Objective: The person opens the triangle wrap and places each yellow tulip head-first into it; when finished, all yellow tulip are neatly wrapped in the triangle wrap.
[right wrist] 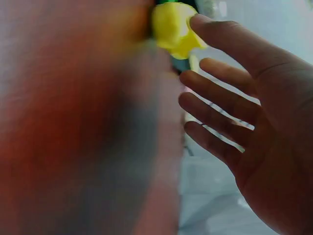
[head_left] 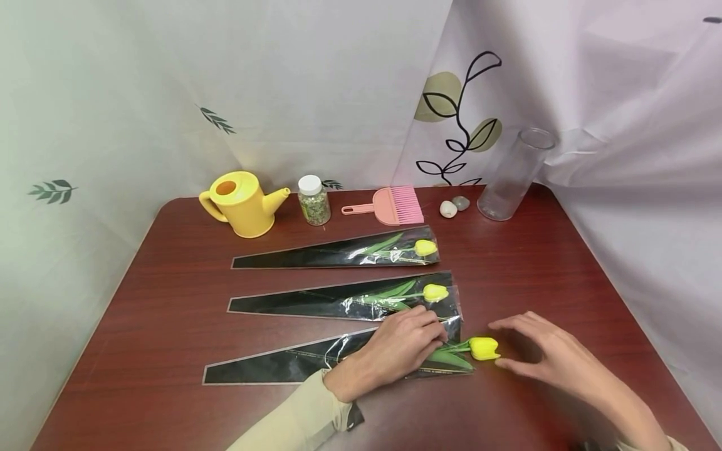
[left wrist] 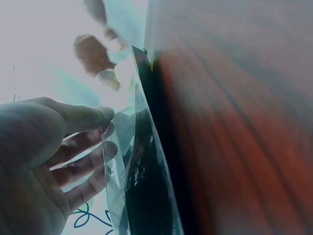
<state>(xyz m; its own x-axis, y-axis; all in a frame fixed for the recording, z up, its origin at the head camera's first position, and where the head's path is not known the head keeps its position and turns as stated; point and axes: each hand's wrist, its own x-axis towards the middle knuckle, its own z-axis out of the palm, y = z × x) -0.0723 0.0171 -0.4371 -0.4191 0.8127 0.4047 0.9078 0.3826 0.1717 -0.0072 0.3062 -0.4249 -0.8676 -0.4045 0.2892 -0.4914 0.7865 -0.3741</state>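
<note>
In the head view my left hand is over the nearest black-backed clear flower sleeve. Its thumb and fingertips pinch the edge of the clear film in the left wrist view, lifting it off the black backing. A yellow tulip lies partly in this sleeve, its bloom sticking out past the right end. Beside the bloom is my right hand, thumb and fingers spread apart. The thumb tip comes close to a petal in the right wrist view; whether they touch I cannot tell.
Two more sleeves, a middle one and a far one, each hold a yellow tulip. Along the back stand a yellow watering can, a lidded jar, a pink brush and dustpan, two stones and a clear vase.
</note>
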